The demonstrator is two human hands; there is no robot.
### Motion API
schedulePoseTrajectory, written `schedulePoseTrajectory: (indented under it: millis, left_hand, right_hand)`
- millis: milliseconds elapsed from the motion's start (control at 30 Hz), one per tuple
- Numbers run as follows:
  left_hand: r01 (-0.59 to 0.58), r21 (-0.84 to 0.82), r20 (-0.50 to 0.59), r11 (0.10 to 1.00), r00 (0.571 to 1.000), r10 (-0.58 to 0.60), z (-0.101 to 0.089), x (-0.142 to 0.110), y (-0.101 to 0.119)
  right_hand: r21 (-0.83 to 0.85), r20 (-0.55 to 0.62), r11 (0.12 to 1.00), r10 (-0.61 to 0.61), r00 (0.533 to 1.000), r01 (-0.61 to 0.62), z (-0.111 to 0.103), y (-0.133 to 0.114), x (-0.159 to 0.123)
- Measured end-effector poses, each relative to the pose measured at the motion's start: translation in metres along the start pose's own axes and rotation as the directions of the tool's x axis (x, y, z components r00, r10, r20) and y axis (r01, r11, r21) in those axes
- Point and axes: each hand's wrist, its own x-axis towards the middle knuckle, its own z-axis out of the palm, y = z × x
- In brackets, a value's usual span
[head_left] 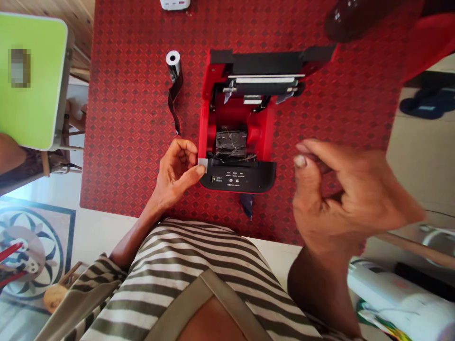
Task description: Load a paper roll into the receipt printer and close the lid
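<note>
- Red and black, the machine (256, 176) sits in front of me on the patterned red cloth (135, 118), its lid (266, 61) raised at the far side.
- My left hand (177, 173) is half open, fingers loosely curled and apart from the thumb, which rests at the panel's near left corner, beside a pale patch (203, 164). I see nothing gripped in it; my palm is partly hidden by my own fingers.
- My right hand (330, 189) is over the cloth, to the right of the machine and clear of it. Thumb and forefinger are drawn close together; it is blurred, so I cannot tell whether the tips meet or pinch anything.
- Inside the well lies a black shiny bundle (231, 143); glare and creases hide what it is. The small print on the panel is too fine for me to read.
- Cut off by the top edge are a white object (175, 4) and a dark rounded one (348, 21). A pixelated block (19, 67) hides something on the green tabletop (42, 104).
- I count one machine, one bundle in it, one white-ended roll (173, 66) left of it with one dark strip (171, 106) trailing, one dark scrap (247, 206) below the front edge, and two hands of mine.
</note>
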Motion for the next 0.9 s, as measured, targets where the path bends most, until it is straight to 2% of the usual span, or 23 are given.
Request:
schedulePoseTrajectory:
  millis: [67,133,200,300,433,533,700,800,900]
  left_hand:
    - [-0.033,-0.004,0.011,0.999,0.999,0.033,-0.002,0.003,-0.003]
    - [-0.044,-0.003,0.019,0.999,0.999,0.044,-0.003,0.004,-0.006]
    - [-0.033,0.002,0.017,0.999,0.999,0.033,-0.003,0.004,-0.008]
    - [-0.021,-0.003,0.01,1.0,1.0,0.022,-0.002,0.0,-0.01]
    - [-0.033,-0.022,0.018,0.999,0.999,0.033,-0.001,-0.004,-0.012]
    - [-0.052,-0.024,0.02,0.998,0.998,0.053,-0.001,-0.004,-0.012]
    - [-0.028,-0.005,0.015,1.0,0.999,0.028,-0.002,-0.004,-0.013]
    - [-0.027,-0.012,0.008,1.0,1.0,0.027,-0.002,-0.003,-0.014]
    - [-0.036,-0.014,0.002,0.999,0.999,0.036,-0.002,-0.003,-0.015]
  right_hand:
    - [0.056,0.099,0.998,-0.046,0.994,0.041,0.002,0.001,0.021]
    - [0.114,0.274,0.992,-0.082,0.958,0.052,0.01,0.003,0.04]
    - [0.122,0.453,0.989,-0.126,0.883,0.079,0.023,0.005,0.056]
    - [0.079,0.588,0.981,-0.189,0.786,0.177,0.042,0.008,0.072]
    - [0.014,0.64,0.959,-0.227,0.734,0.284,0.052,0.006,0.08]
    - [-0.027,0.637,0.944,-0.237,0.734,0.329,0.051,0.002,0.076]
    - [0.014,0.585,0.958,-0.239,0.775,0.285,0.049,-0.001,0.065]
    - [0.081,0.596,0.968,-0.238,0.767,0.238,0.055,0.0,0.066]
    - [0.078,0.627,0.971,-0.224,0.746,0.227,0.064,0.001,0.076]
